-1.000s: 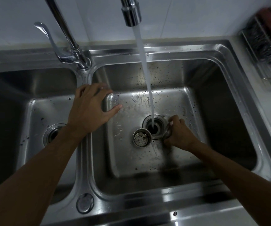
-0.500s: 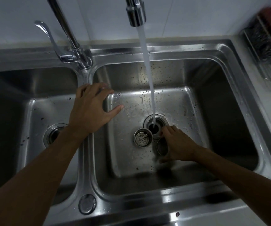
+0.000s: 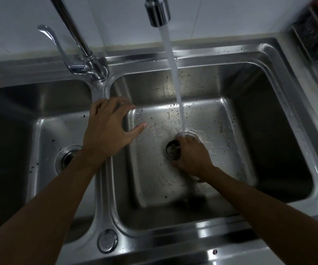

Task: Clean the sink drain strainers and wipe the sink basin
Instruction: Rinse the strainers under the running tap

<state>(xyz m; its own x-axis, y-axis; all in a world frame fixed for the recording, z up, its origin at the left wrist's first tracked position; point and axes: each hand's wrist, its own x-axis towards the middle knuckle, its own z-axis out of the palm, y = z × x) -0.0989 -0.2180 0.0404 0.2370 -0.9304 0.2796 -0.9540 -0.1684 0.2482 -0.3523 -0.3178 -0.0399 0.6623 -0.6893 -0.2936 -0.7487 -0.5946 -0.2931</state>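
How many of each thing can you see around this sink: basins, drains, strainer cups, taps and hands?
Basins: 2, left and right
Drain openings: 2
Strainer cups: 1
Taps: 1, running
Hands: 2, left hand and right hand
Total: 8

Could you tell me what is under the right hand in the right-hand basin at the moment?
The right hand grips a strainer cup, dark debris inside, beside the drain. The water stream strikes the knuckles. The drain opening is mostly covered.
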